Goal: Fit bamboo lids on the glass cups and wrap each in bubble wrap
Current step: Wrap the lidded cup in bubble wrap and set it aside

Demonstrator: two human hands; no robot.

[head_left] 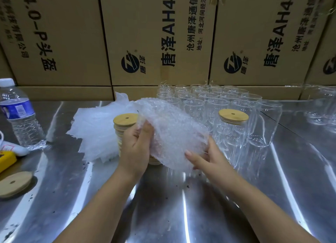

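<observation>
Wrapping step in hand, we judge: both hands hold a bubble wrap bundle [169,131] up off the worktop [163,215], just left of the lidded cup [233,131]. Left hand [135,148] has fingers curled round the bundle's left end; right hand [205,158] grips the lower right end, thumb on top. We cannot see a cup through the wrap, though the bulk suggests one inside. Next move, in our view: tuck the loose ends tight, set the bundle down, then reach right for the lidded cup, which stands ready, bamboo lid on, unwrapped. Behind and beside the lidded cup stand bare glass cups [209,99], no lids yet, so much of the task remains. Left of the lidded cup, past the bundle: a stack of bamboo lids [125,120], partly hidden by the left hand, and a pile of bubble wrap sheets [94,131]. Far left of it: a water bottle [20,115] and one loose lid [15,183]. Cartons [163,33] wall the back. Risk: the cups crowd the lidded cup, so a careless reach could knock them.
</observation>
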